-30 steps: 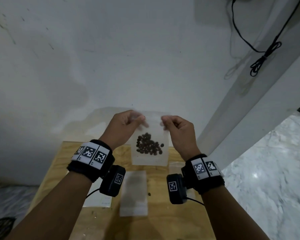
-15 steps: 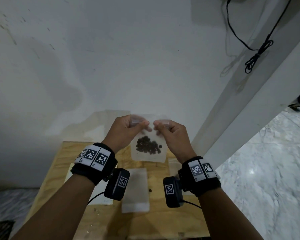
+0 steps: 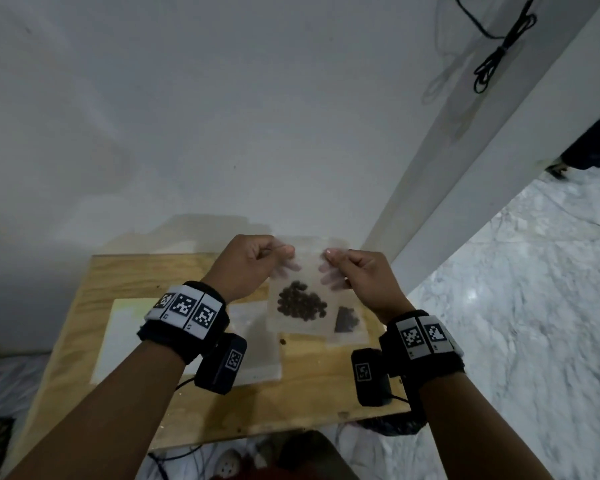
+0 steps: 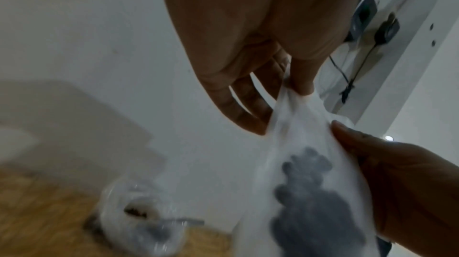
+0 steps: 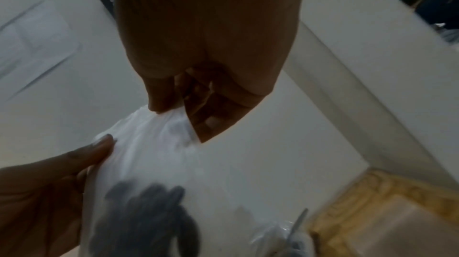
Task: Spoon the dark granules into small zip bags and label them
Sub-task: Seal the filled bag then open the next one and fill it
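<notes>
Both hands hold a small clear zip bag [image 3: 305, 271] upright above the wooden table [image 3: 125, 278]. My left hand [image 3: 253, 263] pinches its top edge at the left, my right hand [image 3: 357, 275] at the right. A clump of dark granules [image 3: 301, 305] lies low inside the bag. In the left wrist view the left fingers [image 4: 250, 108] pinch the bag [image 4: 293, 135] against the thumb, with the granules [image 4: 313, 198] below. The right wrist view shows the right thumb [image 5: 161, 94] on the bag [image 5: 159, 143] and the granules [image 5: 146, 220].
Another small bag with dark granules [image 3: 346, 320] lies on the table under the held one. An empty zip bag [image 3: 257, 351] and a white sheet [image 3: 118, 337] lie left of it. A clear container with a spoon handle [image 4: 141, 220] stands at the table's back. One loose granule [image 3: 282, 341].
My head has tilted down, so more of the table shows. The hands have drawn apart along the bag's top edge, and the bag has come lower.
</notes>
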Available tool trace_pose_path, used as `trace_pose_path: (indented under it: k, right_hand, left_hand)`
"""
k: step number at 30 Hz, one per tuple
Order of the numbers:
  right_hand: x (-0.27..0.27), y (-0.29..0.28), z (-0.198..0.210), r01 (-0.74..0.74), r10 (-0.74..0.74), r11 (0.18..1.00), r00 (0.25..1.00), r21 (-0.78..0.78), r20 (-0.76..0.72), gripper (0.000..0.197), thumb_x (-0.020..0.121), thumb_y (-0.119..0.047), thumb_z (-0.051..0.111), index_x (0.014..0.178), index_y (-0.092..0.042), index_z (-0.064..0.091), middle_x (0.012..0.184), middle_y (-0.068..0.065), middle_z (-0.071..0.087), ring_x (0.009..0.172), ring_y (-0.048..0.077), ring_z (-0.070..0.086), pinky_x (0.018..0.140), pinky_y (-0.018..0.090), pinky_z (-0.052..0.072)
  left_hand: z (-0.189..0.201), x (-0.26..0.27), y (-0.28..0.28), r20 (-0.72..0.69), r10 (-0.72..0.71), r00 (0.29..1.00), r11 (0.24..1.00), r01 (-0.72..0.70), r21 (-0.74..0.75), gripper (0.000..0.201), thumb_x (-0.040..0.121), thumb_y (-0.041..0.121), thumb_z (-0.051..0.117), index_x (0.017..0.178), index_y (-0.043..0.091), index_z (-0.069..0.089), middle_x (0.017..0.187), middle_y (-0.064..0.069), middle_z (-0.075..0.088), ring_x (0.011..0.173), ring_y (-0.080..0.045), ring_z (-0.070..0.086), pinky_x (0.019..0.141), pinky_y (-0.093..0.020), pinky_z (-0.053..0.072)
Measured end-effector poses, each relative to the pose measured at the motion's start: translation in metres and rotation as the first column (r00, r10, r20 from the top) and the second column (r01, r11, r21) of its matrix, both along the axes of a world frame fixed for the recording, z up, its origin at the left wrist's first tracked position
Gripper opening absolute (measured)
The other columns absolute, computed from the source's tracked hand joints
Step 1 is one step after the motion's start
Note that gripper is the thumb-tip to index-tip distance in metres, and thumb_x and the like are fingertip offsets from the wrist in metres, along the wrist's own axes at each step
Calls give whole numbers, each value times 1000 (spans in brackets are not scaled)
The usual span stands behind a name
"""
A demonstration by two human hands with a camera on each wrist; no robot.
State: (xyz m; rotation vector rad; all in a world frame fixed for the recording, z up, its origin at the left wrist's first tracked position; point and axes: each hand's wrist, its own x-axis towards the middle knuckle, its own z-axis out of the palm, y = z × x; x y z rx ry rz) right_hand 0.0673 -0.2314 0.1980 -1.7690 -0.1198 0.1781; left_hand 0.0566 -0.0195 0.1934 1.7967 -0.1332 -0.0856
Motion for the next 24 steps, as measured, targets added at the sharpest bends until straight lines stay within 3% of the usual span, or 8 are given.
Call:
trace_pose_path:
  k: [4, 8, 11, 15, 18, 21, 24]
  right_hand:
    - [-4, -33, -24, 13, -17, 999, 990, -33, -142, 23, 95, -22, 58, 93, -5, 74, 70, 1, 71, 60, 18, 68, 54, 30, 56]
    - [-6, -69, -63, 8, -28, 997, 957, -70, -289, 30, 93, -26, 63, 90, 1, 74, 62, 3, 66, 57, 17, 63, 54, 30, 57]
    - [-5, -91, -96, -13, -27, 995, 912, -95, -408, 35, 93, -30, 62, 92, 3, 72, 67, 9, 67, 62, 20, 67, 57, 33, 58]
    - [7, -115, -133, -59, -5, 992, 855, -108, -519, 40, 94, -32, 61, 94, 8, 65, 76, 15, 66, 65, 18, 69, 59, 34, 60]
    - [22, -127, -159, -111, 21, 985, 835, -132, -551, 36, 93, -29, 62, 92, 7, 64, 79, 18, 66, 70, 22, 69, 61, 41, 61]
    - [39, -130, -180, -158, 32, 967, 852, -200, -522, 40, 92, -33, 63, 92, 7, 60, 78, 17, 65, 78, 36, 67, 71, 55, 58]
    - [53, -125, -194, -204, 60, 931, 903, -303, -425, 38, 92, -32, 61, 90, 7, 60, 72, 11, 57, 66, 22, 54, 65, 40, 50]
  left_hand:
    - [-35, 4, -25, -149, -58, 987, 997, 65, 38, 32, 94, 33, 60, 86, 3, 72, 84, -17, 73, 79, -38, 68, 74, -43, 59]
    - [-75, 0, -56, -305, -109, 946, 984, 146, 103, 36, 98, 29, 54, 87, -2, 69, 88, -18, 72, 74, -27, 71, 66, -30, 58]
    - [-101, -3, -82, -372, -59, 926, 987, 110, 118, 43, 98, 28, 53, 87, -12, 59, 77, -24, 67, 62, -21, 68, 56, -27, 55]
    - [-132, -1, -113, -545, 4, 838, 992, 66, 108, 35, 96, 33, 57, 84, -1, 57, 84, -16, 69, 62, -17, 66, 57, -30, 56]
    - [-153, 1, -127, -617, 50, 786, 994, 21, 108, 27, 94, 30, 61, 83, 7, 51, 87, -19, 69, 64, -18, 64, 54, -28, 53]
    - [-168, 8, -135, -594, 136, 793, 974, 2, 227, 24, 97, 24, 56, 87, 1, 56, 88, -21, 65, 67, -21, 60, 59, -31, 50]
    - [-179, 16, -142, -522, 237, 819, 933, -43, 356, 26, 95, 17, 54, 88, -7, 61, 83, -19, 58, 72, -23, 52, 68, -36, 44]
